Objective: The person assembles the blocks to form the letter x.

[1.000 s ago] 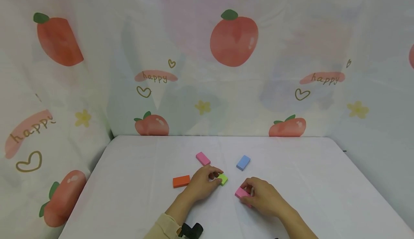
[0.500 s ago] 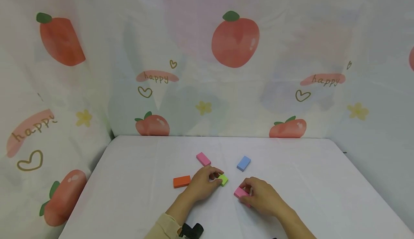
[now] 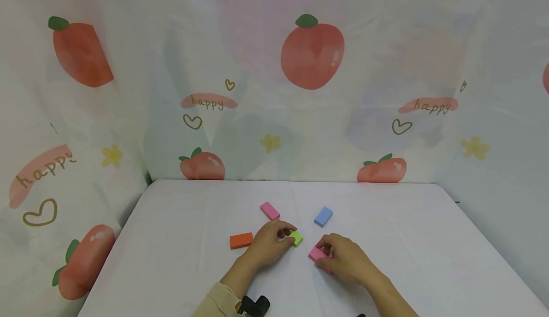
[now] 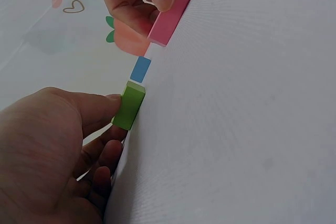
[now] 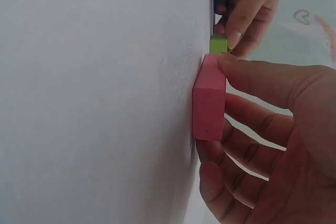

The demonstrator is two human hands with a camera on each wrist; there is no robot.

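My left hand [image 3: 271, 243] pinches a small green block [image 3: 296, 238] between thumb and fingers, low on the white table. To its right, my right hand [image 3: 348, 258] holds a pink block [image 3: 318, 254] by its long sides, thumb nearest me. A short gap separates the two blocks in the head view. The left wrist view shows the green block [image 4: 129, 106] against the left thumb, with the pink block [image 4: 173, 11] beyond it. In the right wrist view the pink block [image 5: 210, 100] partly covers the green one [image 5: 218, 44].
An orange block [image 3: 241, 240] lies left of my left hand, close to the wrist side. Behind that hand is a second pink block [image 3: 269, 210]. A blue block [image 3: 323, 217] lies farther back on the right. A patterned cloth [image 3: 334, 126] hangs behind the white table [image 3: 184, 240].
My right hand has shifted slightly left with the pink block, closer to the green one. The left hand keeps its place and hold; the other blocks have stayed put.
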